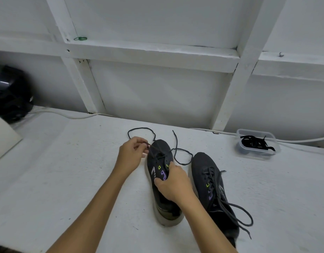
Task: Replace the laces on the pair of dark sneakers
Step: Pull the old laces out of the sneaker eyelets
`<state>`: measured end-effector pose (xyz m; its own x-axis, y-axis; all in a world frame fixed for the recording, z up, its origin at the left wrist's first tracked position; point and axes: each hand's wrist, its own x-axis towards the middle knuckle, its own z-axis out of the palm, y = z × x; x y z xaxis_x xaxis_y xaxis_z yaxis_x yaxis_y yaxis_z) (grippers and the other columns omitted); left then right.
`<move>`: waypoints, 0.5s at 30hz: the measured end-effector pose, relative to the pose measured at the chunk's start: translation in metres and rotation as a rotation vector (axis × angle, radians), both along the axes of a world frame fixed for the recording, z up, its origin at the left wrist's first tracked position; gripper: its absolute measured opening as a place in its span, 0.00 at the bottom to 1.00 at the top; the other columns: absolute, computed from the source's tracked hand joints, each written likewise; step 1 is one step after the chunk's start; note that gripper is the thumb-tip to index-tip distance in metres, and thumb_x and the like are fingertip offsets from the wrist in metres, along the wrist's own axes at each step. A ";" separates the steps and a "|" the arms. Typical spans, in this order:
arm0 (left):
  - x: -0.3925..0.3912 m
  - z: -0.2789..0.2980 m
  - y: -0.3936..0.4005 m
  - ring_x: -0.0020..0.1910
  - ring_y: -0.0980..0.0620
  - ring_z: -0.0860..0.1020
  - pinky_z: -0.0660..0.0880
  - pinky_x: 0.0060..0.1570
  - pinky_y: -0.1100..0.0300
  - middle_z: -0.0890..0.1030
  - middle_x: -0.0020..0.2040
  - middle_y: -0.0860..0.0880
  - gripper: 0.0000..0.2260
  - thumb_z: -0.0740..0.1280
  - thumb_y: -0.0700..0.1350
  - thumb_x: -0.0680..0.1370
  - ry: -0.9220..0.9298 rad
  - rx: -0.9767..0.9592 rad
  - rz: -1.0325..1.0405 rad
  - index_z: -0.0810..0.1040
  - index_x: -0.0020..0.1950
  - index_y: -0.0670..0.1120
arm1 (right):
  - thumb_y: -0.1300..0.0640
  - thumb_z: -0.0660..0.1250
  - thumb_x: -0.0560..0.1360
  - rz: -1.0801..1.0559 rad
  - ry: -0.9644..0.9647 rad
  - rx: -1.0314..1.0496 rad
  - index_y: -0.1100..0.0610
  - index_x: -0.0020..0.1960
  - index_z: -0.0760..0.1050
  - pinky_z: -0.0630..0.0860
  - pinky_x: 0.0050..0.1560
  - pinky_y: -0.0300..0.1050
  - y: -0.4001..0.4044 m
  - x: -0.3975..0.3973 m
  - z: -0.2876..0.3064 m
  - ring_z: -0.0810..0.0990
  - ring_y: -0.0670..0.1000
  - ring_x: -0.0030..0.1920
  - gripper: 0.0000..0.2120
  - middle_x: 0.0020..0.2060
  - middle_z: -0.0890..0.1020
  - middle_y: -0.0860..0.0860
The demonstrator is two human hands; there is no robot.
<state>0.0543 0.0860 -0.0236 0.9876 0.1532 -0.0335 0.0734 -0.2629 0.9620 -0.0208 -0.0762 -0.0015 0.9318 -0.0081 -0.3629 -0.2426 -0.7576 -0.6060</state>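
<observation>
Dark lace (150, 133), half threaded, 2 sneakers on the table (66, 170).
Your left hand (133, 152) pinches the lace just left of the toe; your right hand (173, 185) grips that sneaker (158, 161) mid-body, the laced sneaker (210, 187) right beside it.

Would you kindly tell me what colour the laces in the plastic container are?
Black, seen in the head view: laces inside the clear plastic container.
</observation>
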 end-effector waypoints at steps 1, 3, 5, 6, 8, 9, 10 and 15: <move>0.000 0.001 -0.002 0.40 0.53 0.84 0.80 0.39 0.64 0.85 0.41 0.50 0.07 0.66 0.38 0.80 0.017 -0.053 0.028 0.81 0.48 0.49 | 0.46 0.68 0.77 0.003 0.001 -0.006 0.56 0.72 0.65 0.76 0.63 0.53 0.000 0.000 0.000 0.75 0.57 0.64 0.29 0.66 0.73 0.53; -0.004 -0.002 -0.009 0.41 0.56 0.84 0.80 0.40 0.65 0.85 0.46 0.49 0.04 0.68 0.42 0.80 0.082 -0.108 -0.013 0.81 0.51 0.50 | 0.47 0.68 0.77 -0.004 -0.002 0.003 0.57 0.73 0.64 0.76 0.63 0.53 0.000 0.000 -0.001 0.76 0.57 0.64 0.30 0.66 0.73 0.53; -0.010 -0.010 -0.012 0.44 0.60 0.82 0.79 0.43 0.66 0.84 0.48 0.55 0.05 0.72 0.51 0.77 0.121 -0.002 -0.111 0.81 0.52 0.55 | 0.47 0.68 0.76 -0.012 -0.004 0.014 0.57 0.73 0.65 0.76 0.63 0.53 0.000 0.001 -0.001 0.76 0.57 0.63 0.30 0.65 0.74 0.54; -0.014 -0.014 -0.011 0.44 0.61 0.81 0.78 0.43 0.68 0.83 0.47 0.58 0.07 0.74 0.54 0.75 0.115 0.080 -0.142 0.82 0.52 0.58 | 0.47 0.68 0.76 -0.012 -0.003 0.012 0.57 0.73 0.65 0.76 0.62 0.53 0.000 0.001 -0.001 0.76 0.57 0.63 0.30 0.64 0.74 0.54; -0.019 -0.019 -0.009 0.44 0.61 0.79 0.74 0.44 0.71 0.82 0.47 0.61 0.07 0.76 0.52 0.73 0.051 0.177 -0.136 0.84 0.50 0.58 | 0.47 0.68 0.76 -0.015 -0.001 0.011 0.57 0.73 0.65 0.76 0.62 0.53 0.000 0.001 -0.001 0.77 0.57 0.62 0.30 0.64 0.74 0.54; -0.020 -0.021 -0.009 0.44 0.62 0.80 0.73 0.44 0.72 0.83 0.46 0.61 0.05 0.77 0.50 0.73 0.011 0.188 -0.124 0.85 0.48 0.57 | 0.47 0.68 0.76 -0.018 -0.001 0.016 0.58 0.73 0.65 0.76 0.62 0.54 0.000 0.001 -0.001 0.77 0.57 0.62 0.30 0.64 0.74 0.54; -0.021 -0.021 -0.008 0.44 0.63 0.80 0.73 0.45 0.73 0.83 0.45 0.61 0.03 0.76 0.48 0.74 -0.025 0.197 -0.121 0.85 0.45 0.57 | 0.47 0.68 0.76 -0.020 0.001 0.022 0.58 0.73 0.65 0.77 0.62 0.54 0.000 0.001 -0.001 0.77 0.57 0.62 0.30 0.64 0.75 0.54; -0.010 -0.006 -0.005 0.41 0.63 0.80 0.73 0.41 0.66 0.83 0.41 0.55 0.04 0.69 0.50 0.79 -0.034 0.092 0.158 0.79 0.44 0.55 | 0.47 0.68 0.77 -0.018 0.005 0.030 0.58 0.70 0.67 0.77 0.61 0.54 0.000 0.000 0.000 0.77 0.57 0.61 0.26 0.63 0.75 0.54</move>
<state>0.0439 0.0814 -0.0292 0.9515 0.3070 0.0207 0.0885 -0.3375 0.9372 -0.0204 -0.0765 -0.0017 0.9298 -0.0136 -0.3679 -0.2588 -0.7347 -0.6271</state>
